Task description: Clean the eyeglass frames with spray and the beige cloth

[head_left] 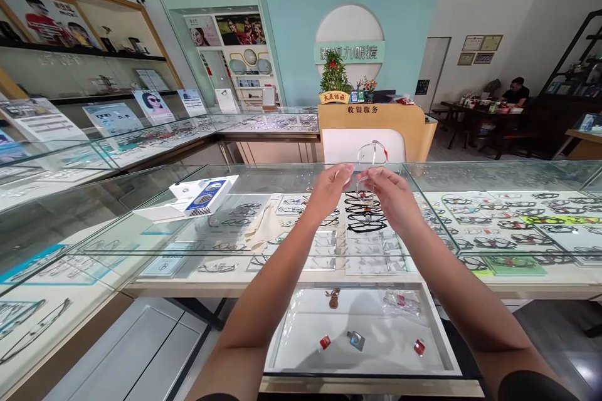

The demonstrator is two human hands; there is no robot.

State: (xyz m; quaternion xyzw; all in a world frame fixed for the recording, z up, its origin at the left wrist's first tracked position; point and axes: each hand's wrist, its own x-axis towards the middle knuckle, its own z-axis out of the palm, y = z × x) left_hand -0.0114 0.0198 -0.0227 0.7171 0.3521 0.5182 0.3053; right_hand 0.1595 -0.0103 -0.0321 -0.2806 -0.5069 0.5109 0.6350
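Both my arms reach forward over a glass display counter point(493, 175). Between my hands I hold up a pair of thin clear-rimmed glasses point(371, 153) with a small red mark on one side. My left hand point(330, 188) pinches the frame's left end with closed fingers. My right hand point(392, 195) grips the right side lower down. The lenses stand upright above my fingers. Under the glass lie several rows of dark and clear spectacle frames point(364, 216).
A white and blue box point(197, 197) lies on the counter top at left. A pulled-out white tray point(362, 332) below holds small red and grey items. A wooden cashier desk point(376, 119) stands behind. A person sits at a table point(515, 95) far right.
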